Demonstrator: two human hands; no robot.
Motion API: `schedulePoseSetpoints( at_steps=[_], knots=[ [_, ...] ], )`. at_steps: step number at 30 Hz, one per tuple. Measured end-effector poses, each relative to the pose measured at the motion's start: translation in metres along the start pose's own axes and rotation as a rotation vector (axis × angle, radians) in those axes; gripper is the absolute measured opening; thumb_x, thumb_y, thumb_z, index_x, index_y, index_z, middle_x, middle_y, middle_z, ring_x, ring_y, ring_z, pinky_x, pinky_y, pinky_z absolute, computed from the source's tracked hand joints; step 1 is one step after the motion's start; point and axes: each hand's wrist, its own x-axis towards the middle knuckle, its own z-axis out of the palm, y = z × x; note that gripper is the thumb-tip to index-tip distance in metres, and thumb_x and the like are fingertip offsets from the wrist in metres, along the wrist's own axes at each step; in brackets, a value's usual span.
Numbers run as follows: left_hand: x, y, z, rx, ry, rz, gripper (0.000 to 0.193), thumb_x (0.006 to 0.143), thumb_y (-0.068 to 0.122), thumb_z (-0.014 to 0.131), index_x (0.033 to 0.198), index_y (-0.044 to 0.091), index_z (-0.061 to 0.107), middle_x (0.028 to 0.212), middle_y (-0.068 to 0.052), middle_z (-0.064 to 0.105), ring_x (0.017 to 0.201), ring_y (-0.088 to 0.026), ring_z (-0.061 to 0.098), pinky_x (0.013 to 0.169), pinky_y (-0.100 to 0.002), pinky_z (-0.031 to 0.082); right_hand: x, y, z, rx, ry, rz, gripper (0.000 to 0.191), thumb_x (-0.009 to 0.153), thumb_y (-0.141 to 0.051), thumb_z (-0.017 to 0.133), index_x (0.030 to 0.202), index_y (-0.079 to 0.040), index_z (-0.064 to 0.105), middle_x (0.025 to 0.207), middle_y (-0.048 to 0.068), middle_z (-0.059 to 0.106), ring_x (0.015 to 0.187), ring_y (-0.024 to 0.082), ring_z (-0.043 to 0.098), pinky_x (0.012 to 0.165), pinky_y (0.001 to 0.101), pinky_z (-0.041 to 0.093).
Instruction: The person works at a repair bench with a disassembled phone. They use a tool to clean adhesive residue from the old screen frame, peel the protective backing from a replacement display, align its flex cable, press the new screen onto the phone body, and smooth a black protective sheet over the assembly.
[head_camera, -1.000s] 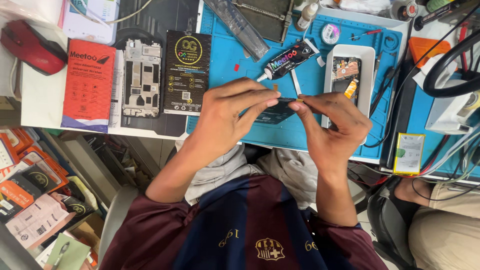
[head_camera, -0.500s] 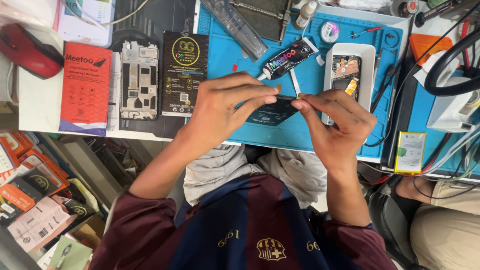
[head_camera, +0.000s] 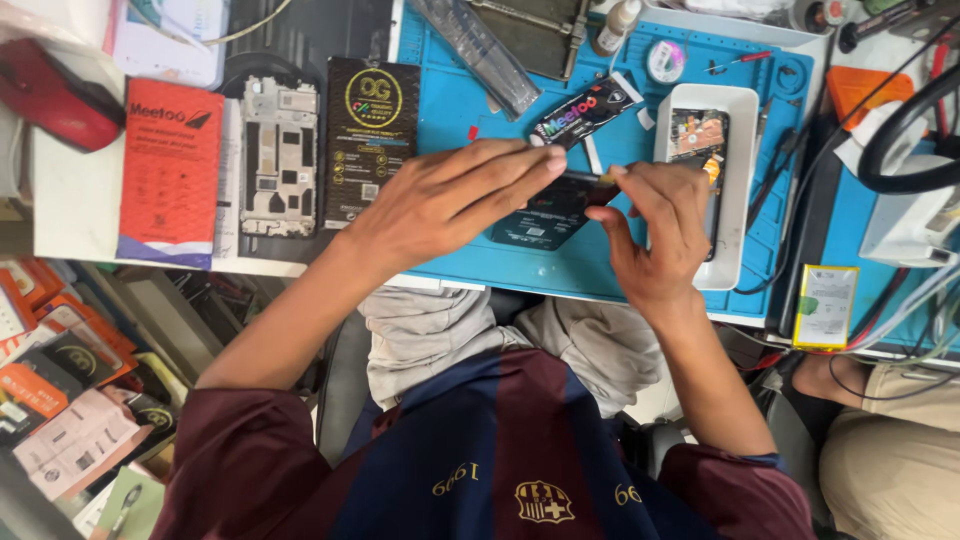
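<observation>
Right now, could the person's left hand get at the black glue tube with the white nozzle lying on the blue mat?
Probably yes. The black glue tube lies just beyond the left hand, nothing between them, though both hands hold a small dark part.

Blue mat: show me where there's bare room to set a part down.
Bare blue mat lies between the black box and the glue tube, and along the near edge below the dark part. Crowded around the white tray and both hands.

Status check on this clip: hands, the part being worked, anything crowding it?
Left hand and right hand both pinch the dark phone part over the blue mat. Glue tube and white tray close by.
</observation>
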Motion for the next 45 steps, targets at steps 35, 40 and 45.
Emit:
schedulePoseSetpoints(
  at_steps=[35,40,45],
  knots=[
    [-0.030,-0.043,0.049,-0.049,-0.150,0.134,0.160,0.059,0.060,0.097,0.169,0.014,-0.009,0.172,-0.020,0.009,0.146,-0.048,0.045,0.131,-0.060,0.026,-0.006,0.032,0.011,-0.118,-0.307,-0.172,0.149,0.068,-0.050,0.105,0.164,-0.001,0.001,0.161,0.028,0.027,0.146,0.047,0.041,0.117,0.0561,0.044],
    [-0.034,-0.036,0.062,-0.024,-0.135,0.079,0.154,0.066,0.062,0.098,0.165,0.017,-0.011,0.173,-0.021,0.005,0.143,-0.046,0.045,0.132,-0.062,0.022,-0.008,0.027,0.020,-0.144,-0.260,-0.139,0.152,0.067,-0.055,0.106,0.162,0.001,0.001,0.161,0.030,0.024,0.147,0.049,0.039,0.119,0.0558,0.043],
    [-0.031,-0.029,0.065,-0.016,-0.106,0.069,0.158,0.064,0.061,0.099,0.169,0.020,-0.012,0.173,-0.020,0.002,0.148,-0.047,0.041,0.131,-0.062,0.021,-0.013,0.016,0.021,-0.182,-0.260,-0.079,0.152,0.067,-0.052,0.105,0.162,0.004,0.001,0.163,0.032,0.021,0.149,0.050,0.036,0.121,0.0546,0.041]
  ],
)
